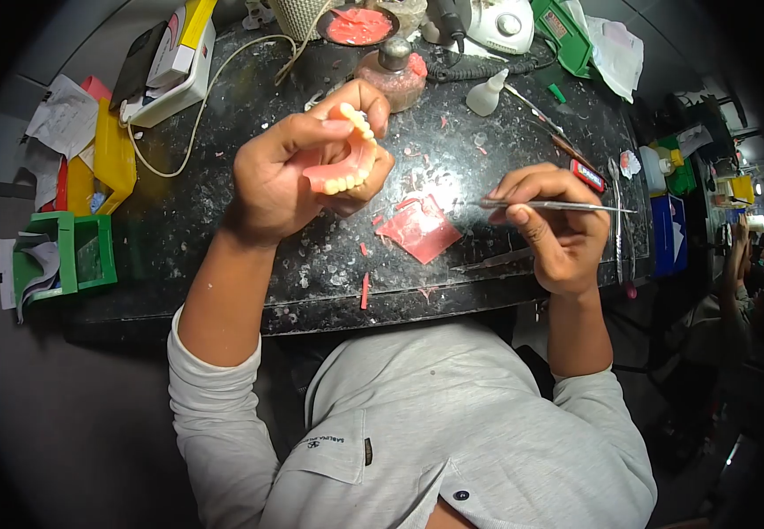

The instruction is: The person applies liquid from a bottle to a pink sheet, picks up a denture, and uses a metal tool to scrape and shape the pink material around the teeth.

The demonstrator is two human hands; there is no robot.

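My left hand (281,167) is raised over the bench and closed on a denture (336,179) with pink base and yellowish teeth; thumb and fingers grip its far side, and the teeth face right. In my right hand (569,231), a slim metal dental carver (576,206) lies nearly level, pinched between thumb and fingers, its working end pointing left and apart from the denture. Between the hands, a pink wax sheet (421,233) with broken edges rests on the bench. A thin pink wax strip (365,291) lies at the front edge.
The dark bench (215,273) is speckled with scraps. At the back stand a glass burner bottle (393,81), a dish of pink wax (360,26), a small white squeeze bottle (486,93) and a white control unit (503,25). Green (69,256) and yellow bins (116,163) sit left.
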